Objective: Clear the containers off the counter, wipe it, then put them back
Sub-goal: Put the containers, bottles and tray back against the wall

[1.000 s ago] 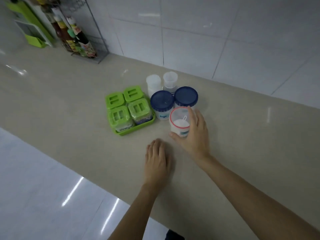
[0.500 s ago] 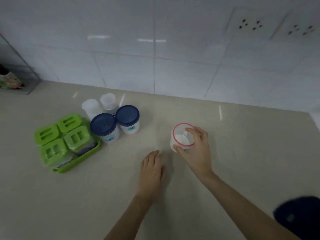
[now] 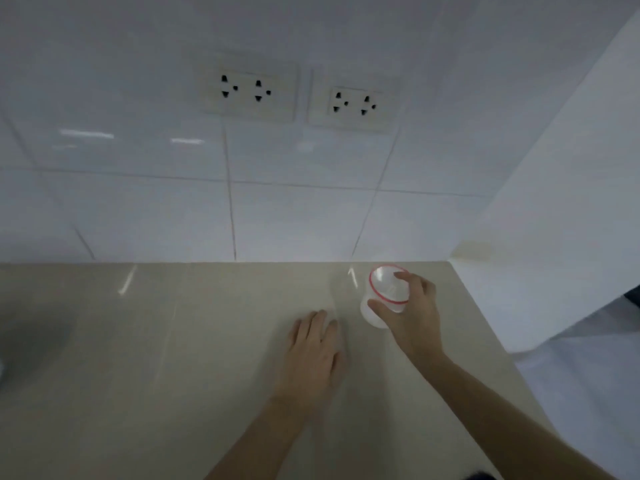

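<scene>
Carried red-rimmed container [image 3: 385, 296] rightward to counter [image 3: 173, 341] corner; right hand [image 3: 412, 317] fingers clamped around it, left hand [image 3: 313, 355] flat, fingers together.

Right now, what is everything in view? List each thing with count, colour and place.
red-rimmed container: one, clear with a red rim, near the counter's far right corner, tilted, held from above.
counter: one, beige, fills the lower picture.
wall sockets: two plates, cream, side by side on the tiled wall.
tiled wall: white, behind the counter.
side panel: one, white, at the counter's right end.
left hand: one, flat on the counter, palm down.
right hand: one, gripping the container.
</scene>
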